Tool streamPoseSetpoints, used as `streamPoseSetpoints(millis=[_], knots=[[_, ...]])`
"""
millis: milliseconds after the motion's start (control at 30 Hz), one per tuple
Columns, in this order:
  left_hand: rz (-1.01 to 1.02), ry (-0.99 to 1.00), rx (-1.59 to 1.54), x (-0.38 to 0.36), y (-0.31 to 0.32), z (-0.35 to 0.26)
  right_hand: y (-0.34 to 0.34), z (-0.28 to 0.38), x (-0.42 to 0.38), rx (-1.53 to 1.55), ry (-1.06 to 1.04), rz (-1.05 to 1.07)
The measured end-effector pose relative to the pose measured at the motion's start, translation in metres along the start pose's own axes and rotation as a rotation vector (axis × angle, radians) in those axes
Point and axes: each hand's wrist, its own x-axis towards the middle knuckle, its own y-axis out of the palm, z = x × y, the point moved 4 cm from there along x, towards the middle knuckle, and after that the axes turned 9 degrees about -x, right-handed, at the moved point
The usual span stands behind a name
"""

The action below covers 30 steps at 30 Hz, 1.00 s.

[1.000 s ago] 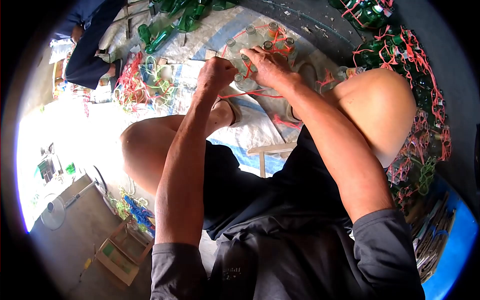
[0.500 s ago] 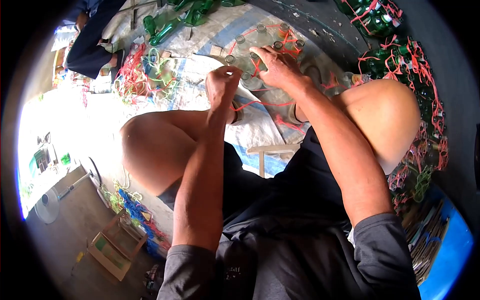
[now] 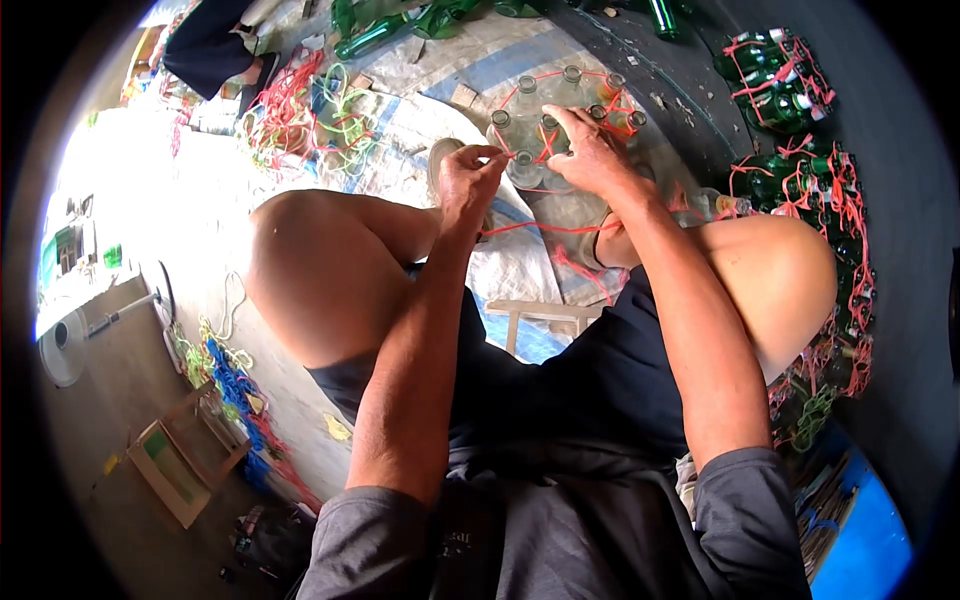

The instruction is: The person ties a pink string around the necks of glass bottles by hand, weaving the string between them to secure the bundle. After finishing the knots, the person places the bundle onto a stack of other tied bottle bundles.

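A cluster of several clear glass bottles (image 3: 525, 170) stands upright in front of me, with red plastic string (image 3: 545, 225) wound round and between the necks. At the near left of the cluster, my left hand (image 3: 472, 185) is closed in a pinch on the red string; a length of it hangs slack below, toward the right. My right hand (image 3: 592, 155) rests over the bottle tops, thumb and index finger spread apart, touching or just above the necks. Its other fingers are partly hidden.
Green bottles (image 3: 775, 105) bound with red string line the right side. Loose green bottles (image 3: 372, 38) lie at the top. A tangle of red and pale green string (image 3: 300, 115) lies upper left, near another person's leg (image 3: 215, 45). A small wooden stool (image 3: 512, 325) sits between my legs.
The view has shifted slightly. My left hand has come closer to the near bottle, its pinch drawing the red string to the neck. My right hand stays over the bottle tops.
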Motion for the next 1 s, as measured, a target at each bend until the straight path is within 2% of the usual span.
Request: streamPoseSetpoints(millis=[100, 233, 267, 400, 733, 1000], knots=[[-0.002, -0.017, 0.099, 0.007, -0.005, 0.013, 0.004, -0.001, 0.003, 0.055, 0.004, 0.003], [0.003, -0.033, 0.203, 0.010, -0.008, 0.015, 0.001, 0.006, 0.004, -0.050, -0.099, -0.066], [-0.002, -0.061, 0.227, 0.010, -0.009, 0.014, -0.002, 0.013, 0.004, -0.167, -0.215, -0.183], [-0.038, -0.057, 0.160, 0.013, -0.008, 0.022, -0.001, 0.030, 0.018, -0.246, -0.336, -0.201], [-0.103, -0.083, 0.245, 0.019, -0.002, 0.026, 0.025, 0.030, 0.044, -0.326, -0.275, 0.150], [-0.100, -0.095, 0.232, 0.030, 0.004, 0.041, 0.026, 0.032, 0.049, -0.301, -0.140, 0.324]])
